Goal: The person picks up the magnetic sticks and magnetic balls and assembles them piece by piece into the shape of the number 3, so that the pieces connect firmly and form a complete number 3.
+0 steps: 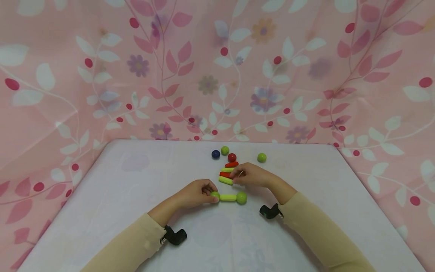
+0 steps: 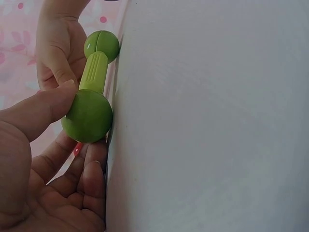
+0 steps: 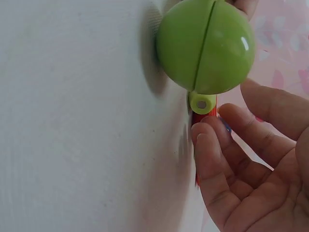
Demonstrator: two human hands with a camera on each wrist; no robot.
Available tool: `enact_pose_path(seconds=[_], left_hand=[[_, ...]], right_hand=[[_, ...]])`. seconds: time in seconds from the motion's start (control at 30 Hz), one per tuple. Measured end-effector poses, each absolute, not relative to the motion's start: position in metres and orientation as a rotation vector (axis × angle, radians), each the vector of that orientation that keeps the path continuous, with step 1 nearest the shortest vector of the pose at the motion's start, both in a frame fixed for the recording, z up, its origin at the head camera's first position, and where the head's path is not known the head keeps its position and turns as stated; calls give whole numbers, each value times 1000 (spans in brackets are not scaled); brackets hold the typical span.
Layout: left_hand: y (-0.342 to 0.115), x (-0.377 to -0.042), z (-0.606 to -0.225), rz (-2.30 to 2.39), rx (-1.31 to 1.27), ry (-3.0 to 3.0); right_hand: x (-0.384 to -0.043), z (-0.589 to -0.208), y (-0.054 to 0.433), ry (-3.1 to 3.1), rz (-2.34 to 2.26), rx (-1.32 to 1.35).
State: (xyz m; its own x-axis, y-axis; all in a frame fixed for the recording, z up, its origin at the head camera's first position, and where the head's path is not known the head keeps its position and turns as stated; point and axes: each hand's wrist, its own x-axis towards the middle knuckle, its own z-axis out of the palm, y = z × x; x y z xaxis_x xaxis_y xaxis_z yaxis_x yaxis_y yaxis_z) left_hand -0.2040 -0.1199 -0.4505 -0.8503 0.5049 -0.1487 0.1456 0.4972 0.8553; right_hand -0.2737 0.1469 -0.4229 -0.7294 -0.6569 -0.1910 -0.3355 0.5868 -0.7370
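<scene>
In the head view, my left hand [image 1: 195, 193] holds a green ball [image 1: 215, 195] between thumb and fingers. A short yellow-green rod [image 1: 228, 197] joins that ball to a second green ball [image 1: 241, 197], dumbbell-like, lying level across the table. The left wrist view shows the thumb on the near ball [image 2: 88, 117]. My right hand [image 1: 253, 175] is at a row of short rods, thumb and fingers apart. Its fingertips are close to a yellow-green rod [image 1: 225, 180] and a red rod [image 1: 225, 175]; contact cannot be told. One rod's holed end [image 3: 202, 104] shows beneath the ball [image 3: 205, 46].
Behind the right hand lie another yellow-green rod [image 1: 227, 170] and a red rod [image 1: 232, 164]. Farther back are a red ball [image 1: 232, 157], a dark blue ball [image 1: 215, 154] and green balls [image 1: 225, 150], one [image 1: 261, 157] off to the right. A floral curtain [image 1: 207, 75] borders the white table [image 1: 102, 211].
</scene>
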Motion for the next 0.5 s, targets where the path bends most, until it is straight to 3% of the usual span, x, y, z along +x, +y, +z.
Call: enact_pose_path(seconds=[0.5], left_hand=[[-120, -204, -452, 1313, 570, 2365]], right_hand=[[-277, -431, 129, 2474, -881, -712]])
